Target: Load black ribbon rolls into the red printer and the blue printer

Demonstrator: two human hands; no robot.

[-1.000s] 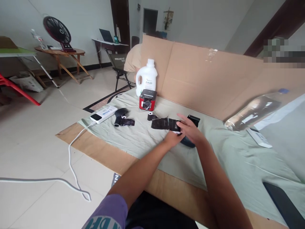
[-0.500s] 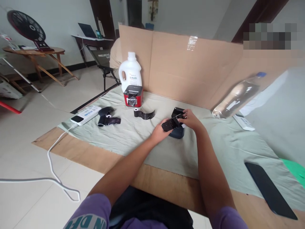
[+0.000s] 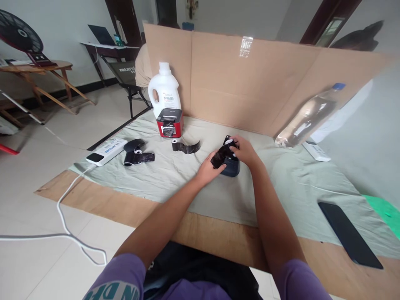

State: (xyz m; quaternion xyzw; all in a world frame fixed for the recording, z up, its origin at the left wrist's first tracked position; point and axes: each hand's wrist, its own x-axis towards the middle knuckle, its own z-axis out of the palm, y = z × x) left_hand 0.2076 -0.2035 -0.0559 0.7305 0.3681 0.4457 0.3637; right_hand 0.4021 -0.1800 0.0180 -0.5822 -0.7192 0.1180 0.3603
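Between my hands is a roll of black paper (image 3: pixel 221 156), its white end face turned up near my right fingers and its loose strip slanting down to the left. My left hand (image 3: pixel 206 171) is closed on the strip's left end. With fingers bent around the roll at its upper right, my right hand (image 3: pixel 245 151) also grips it. Directly beneath lies a dark, small printer-like device (image 3: pixel 231 169) with its lid raised; the roll and my fingers hide its inside. Farther left on the cloth lies another partly unwound black roll (image 3: pixel 187 147).
A red and black printer (image 3: pixel 170 125) stands before a white jug (image 3: pixel 165 89). More black rolls (image 3: pixel 139 158) lie beside a white power strip (image 3: pixel 106 152). A cardboard panel (image 3: pixel 231 79) borders the back. At right are a plastic bottle (image 3: pixel 308 118) and a black phone (image 3: pixel 349 234).
The roll has turned over the device, so its white end now shows by my right fingers. My right hand has shifted slightly left and up. The whole view has shifted slightly too.
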